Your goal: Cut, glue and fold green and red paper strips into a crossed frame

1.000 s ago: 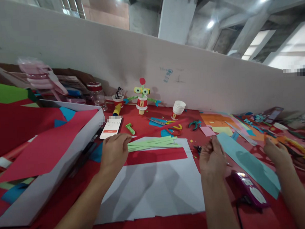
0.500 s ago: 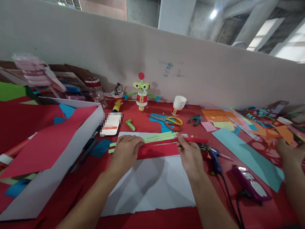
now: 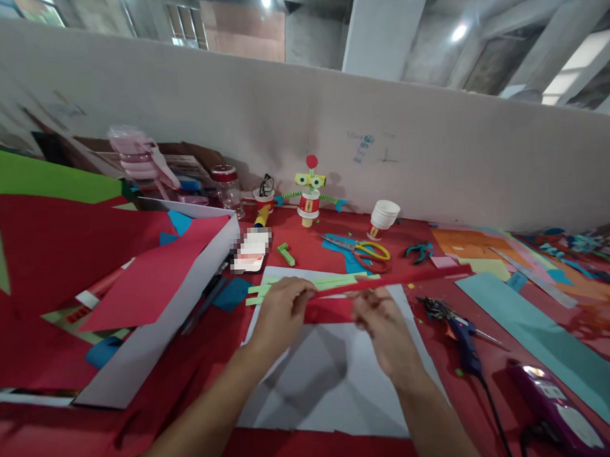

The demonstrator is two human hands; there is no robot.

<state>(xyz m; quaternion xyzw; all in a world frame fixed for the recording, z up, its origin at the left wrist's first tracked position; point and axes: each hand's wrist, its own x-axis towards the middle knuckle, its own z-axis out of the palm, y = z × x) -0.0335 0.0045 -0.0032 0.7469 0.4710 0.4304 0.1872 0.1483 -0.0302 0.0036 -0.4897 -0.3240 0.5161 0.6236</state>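
Note:
My left hand [image 3: 286, 312] is closed, pinching the left end of a long red paper strip [image 3: 421, 276], which stretches out to the right. Just under the strip is my right hand [image 3: 388, 325]; its fingers are slightly blurred, bent and apart, and seem off the strip. Below both hands, a wider piece of red paper [image 3: 329, 312] lies on a white sheet [image 3: 320, 381]. Light green paper strips [image 3: 337, 281] lie behind the red one, partly covered by my left hand.
Scissors [image 3: 368, 251], pliers [image 3: 418, 252] and stacked paper cups [image 3: 384, 214] lie beyond the sheet, near a paper-cup robot figure [image 3: 309, 203]. At right are a glue gun [image 3: 466, 343], a purple device [image 3: 561, 406] and blue paper [image 3: 534, 340]. A white box [image 3: 182, 293] of coloured paper stands left.
My right fingers, pinching the red strip before, now appear loosened below it. The strip reaches further right. The view has shifted left, and another person's hand at right is out of sight.

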